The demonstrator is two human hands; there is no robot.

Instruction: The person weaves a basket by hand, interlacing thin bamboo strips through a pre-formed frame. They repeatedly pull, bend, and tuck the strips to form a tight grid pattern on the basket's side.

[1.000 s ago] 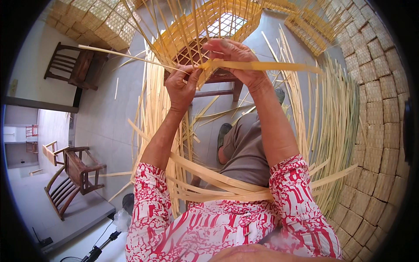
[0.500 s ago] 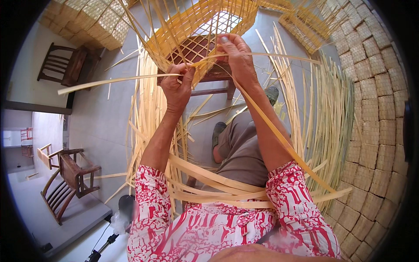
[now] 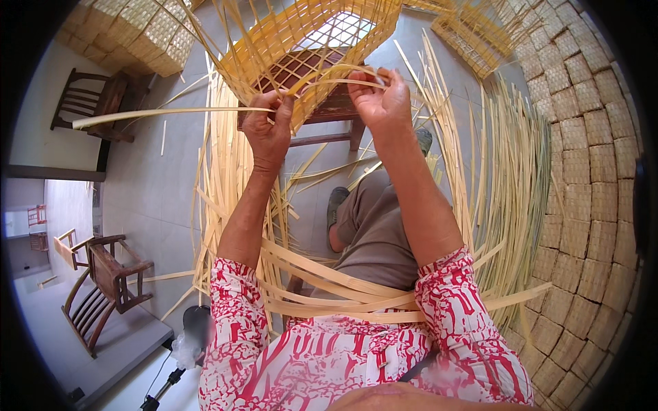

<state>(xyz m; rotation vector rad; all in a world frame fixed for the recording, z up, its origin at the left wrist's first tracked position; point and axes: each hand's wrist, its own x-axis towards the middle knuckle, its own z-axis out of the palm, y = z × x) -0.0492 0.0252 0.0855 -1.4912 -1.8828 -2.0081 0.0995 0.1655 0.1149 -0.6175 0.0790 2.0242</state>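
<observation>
A half-woven yellow bamboo basket (image 3: 240, 58) with an open lattice base and loose upright strips rests on a dark red wooden stool (image 3: 336, 109). At its near edge my left hand (image 3: 269, 130) is closed, thumb and finger pinching a bamboo strip (image 3: 171, 111) whose pale end sticks out far to the left. To the right, my right hand (image 3: 384, 99) has its palm turned up and its fingers curled round the strips that arch over from my left hand. How many strips it grips is hidden by the fingers.
Long pale strips (image 3: 329, 274) lie across my lap. More strips cover the floor at left (image 3: 223, 164) and right (image 3: 507, 157). Stacked woven blocks (image 3: 582, 171) line the right side. Another basket (image 3: 473, 41) sits at the far right; wooden chairs (image 3: 103, 274) stand at left.
My right hand has moved right and slightly nearer, turning its palm up. The long strip that ran down along my right forearm no longer shows there. My left hand keeps its pinch.
</observation>
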